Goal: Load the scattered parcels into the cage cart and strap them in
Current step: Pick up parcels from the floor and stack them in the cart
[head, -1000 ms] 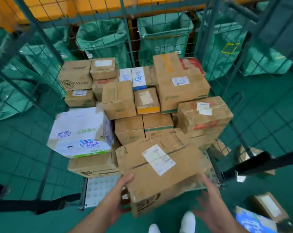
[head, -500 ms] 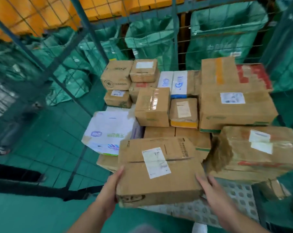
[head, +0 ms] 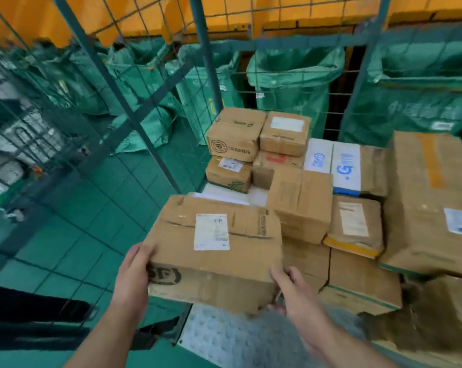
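A brown cardboard parcel with a white label on top and a black logo on its front is held between both my hands at the cart's near left corner. My left hand grips its left end. My right hand grips its lower right corner. It hangs above the cage cart's white dimpled floor. Behind and to the right sit several stacked parcels, with a large box at the right.
The cart's green wire-mesh side wall rises at the left and its back wall at the far end. Green sacks hang beyond the mesh. A black strap lies on the green tiled floor at lower left.
The view has swung left and closer to the cart. The parcel in my hands has shifted leftward, over the cart's near left corner, with both hands still on it.
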The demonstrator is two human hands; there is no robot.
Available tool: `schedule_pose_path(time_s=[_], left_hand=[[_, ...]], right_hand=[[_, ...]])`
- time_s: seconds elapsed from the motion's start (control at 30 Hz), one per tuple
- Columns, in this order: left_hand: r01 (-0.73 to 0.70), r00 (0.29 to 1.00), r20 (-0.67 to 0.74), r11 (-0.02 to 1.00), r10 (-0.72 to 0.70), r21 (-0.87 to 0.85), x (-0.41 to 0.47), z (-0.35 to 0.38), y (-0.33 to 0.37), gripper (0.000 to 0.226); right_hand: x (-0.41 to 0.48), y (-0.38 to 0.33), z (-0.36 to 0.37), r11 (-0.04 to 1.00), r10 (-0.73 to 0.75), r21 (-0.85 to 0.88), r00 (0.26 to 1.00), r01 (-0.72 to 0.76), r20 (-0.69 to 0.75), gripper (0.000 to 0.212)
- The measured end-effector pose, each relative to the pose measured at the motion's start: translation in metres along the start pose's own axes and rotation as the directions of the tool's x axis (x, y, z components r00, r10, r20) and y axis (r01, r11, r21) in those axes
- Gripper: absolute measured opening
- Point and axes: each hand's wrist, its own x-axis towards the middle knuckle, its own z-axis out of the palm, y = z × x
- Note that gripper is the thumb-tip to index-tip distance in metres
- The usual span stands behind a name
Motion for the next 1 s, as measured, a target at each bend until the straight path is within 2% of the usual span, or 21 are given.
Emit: schedule_pose_path(time_s=[0.07,0.13,0.23,0.37,0.4,0.5,0.53,0.57,0.63,0.67,0.73,0.8,0.87,0.93,1.0], left_hand=[[-0.051,0.999,0.015,0.997,0.050,0.066,0.034,0.002,0.027,0.031],[-0.112,0.993,0.043,0.981,0.107,0.156,0.075,0.004,0.046,0.028],[-0.091,0.995,0.059,0.971,0.080,0.220,0.105,0.011,0.057,0.020],[0.109,0.993,0.028,0.983,-0.114,0.145,0.118,0.012,0.020,0.005],[0.187,0.981,0.029,0.977,-0.191,0.102,0.119,0.013,0.011,0.017],[0.377,0.913,0.149,0.925,-0.379,0.046,0.125,0.030,0.002,0.026],[0.412,0.890,0.189,0.909,-0.416,0.059,0.129,0.039,0.004,0.033],[0.436,0.872,0.219,0.898,-0.438,0.062,0.130,0.049,0.010,0.041],[0.442,0.862,0.239,0.893,-0.448,0.079,0.146,0.068,0.021,0.046],[0.435,0.864,0.245,0.897,-0.441,0.082,0.157,0.077,0.026,0.044],[0.417,0.863,0.251,0.899,-0.438,0.135,0.178,0.091,0.036,0.039],[0.399,0.868,0.246,0.900,-0.432,0.176,0.196,0.105,0.038,0.034],[0.395,0.882,0.205,0.902,-0.425,0.172,0.206,0.112,0.038,0.031],[0.418,0.882,0.193,0.903,-0.429,0.099,0.210,0.117,0.038,0.030],[0.451,0.867,0.226,0.892,-0.444,0.021,0.209,0.119,0.036,0.032]], right_hand=[[0.020,-0.021,0.034,0.999,-0.046,0.023,0.999,0.046,0.003,0.026],[0.043,-0.044,0.063,0.996,-0.086,0.020,0.996,0.087,-0.027,0.023],[0.080,-0.075,0.080,0.988,-0.153,0.008,0.982,0.155,-0.106,0.019],[0.129,-0.130,0.087,0.948,-0.312,-0.124,0.936,0.294,-0.163,0.013],[0.139,-0.149,0.091,0.929,-0.355,-0.170,0.921,0.328,-0.162,0.013],[0.186,-0.204,0.107,0.830,-0.526,-0.291,0.841,0.475,-0.127,0.010],[0.205,-0.217,0.114,0.782,-0.581,-0.342,0.808,0.522,-0.095,0.015],[0.223,-0.228,0.120,0.748,-0.603,-0.391,0.795,0.537,-0.063,0.030],[0.247,-0.238,0.137,0.767,-0.597,-0.346,0.799,0.541,-0.073,0.061],[0.255,-0.235,0.146,0.805,-0.564,-0.292,0.819,0.516,-0.106,0.065],[0.259,-0.215,0.164,0.881,-0.443,-0.265,0.880,0.392,-0.173,0.054],[0.255,-0.184,0.172,0.916,-0.340,-0.283,0.924,0.283,-0.175,0.067],[0.241,-0.159,0.173,0.924,-0.364,-0.176,0.923,0.341,-0.123,0.080],[0.226,-0.142,0.172,0.938,-0.344,-0.091,0.929,0.334,-0.139,0.085],[0.212,-0.125,0.175,0.965,-0.258,0.004,0.951,0.263,-0.172,0.066]])
